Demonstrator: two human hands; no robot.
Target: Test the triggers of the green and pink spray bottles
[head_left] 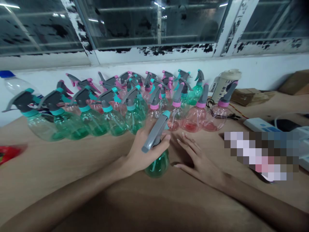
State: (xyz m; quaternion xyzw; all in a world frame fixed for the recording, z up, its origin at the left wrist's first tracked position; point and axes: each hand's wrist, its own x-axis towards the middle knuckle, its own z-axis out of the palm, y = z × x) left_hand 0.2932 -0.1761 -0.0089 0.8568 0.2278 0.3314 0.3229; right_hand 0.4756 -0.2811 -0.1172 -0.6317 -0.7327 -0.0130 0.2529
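My left hand (145,148) is wrapped round the neck of a green spray bottle (158,166), whose grey trigger head with a teal nozzle tilts up and away from me. Just right of that bottle, my right hand (196,158) hovers at or over the tabletop, fingers spread and holding nothing. Beyond both hands stand several spray bottles in rows. Those on the left are green with teal collars, such as the green bottle (117,122); on the right are pink ones with pink collars, such as the pink bottle (193,120). Some hold a little liquid.
The wooden table (79,158) meets a white wall under windows. A clear bottle with a blue cap (7,74) stands far left, above a red packet (9,153). To the right are a coffee cup (225,85), brown cardboard (249,96), a white power strip (258,124) and a blurred-out item.
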